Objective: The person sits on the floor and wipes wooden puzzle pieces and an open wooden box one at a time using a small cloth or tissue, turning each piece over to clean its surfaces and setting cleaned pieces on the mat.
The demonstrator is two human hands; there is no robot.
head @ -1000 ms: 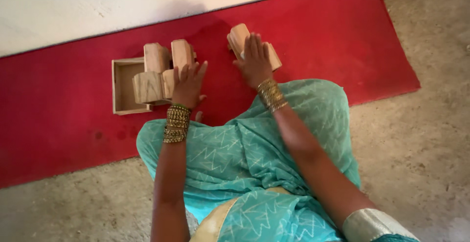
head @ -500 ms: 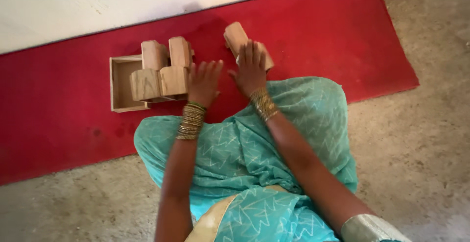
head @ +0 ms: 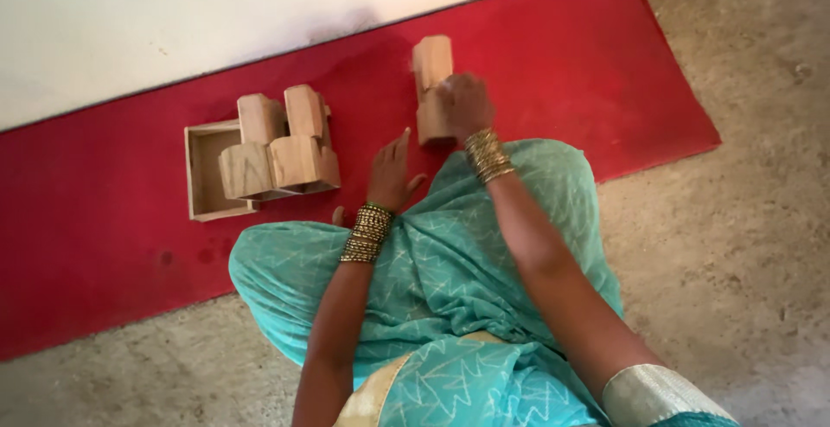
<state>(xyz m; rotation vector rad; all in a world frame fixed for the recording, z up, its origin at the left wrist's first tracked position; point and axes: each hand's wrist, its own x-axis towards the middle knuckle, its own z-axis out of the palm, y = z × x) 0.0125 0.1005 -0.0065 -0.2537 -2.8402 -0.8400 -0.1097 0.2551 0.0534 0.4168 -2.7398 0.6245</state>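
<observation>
A shallow wooden tray (head: 201,170) lies on a red mat (head: 104,219), with several tall wooden blocks (head: 278,143) standing in its right part. Farther right, two wooden blocks (head: 430,68) lie end to end on the mat. My right hand (head: 462,105) is closed over the nearer one of these. My left hand (head: 391,174) hovers between the tray and those blocks, fingers apart, holding nothing. Gold bangles ring both wrists.
A white wall (head: 173,21) runs behind the mat. Rough grey concrete floor (head: 743,245) lies to the right and in front. My teal-clad knees (head: 450,254) press against the mat's near edge.
My left hand has left the blocks in the tray and drifted right. My right hand has closed on the nearer of the two loose blocks.
</observation>
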